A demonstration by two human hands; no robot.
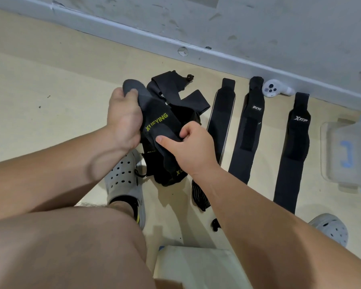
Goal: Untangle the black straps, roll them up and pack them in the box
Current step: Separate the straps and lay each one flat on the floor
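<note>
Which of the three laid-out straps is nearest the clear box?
The strap marked XTEP, rightmost of the three and right beside the box.

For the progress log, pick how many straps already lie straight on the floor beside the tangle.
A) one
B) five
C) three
C: right of the tangle, three lie flat side by side: the plain strap, the middle strap and the XTEP strap.
</note>
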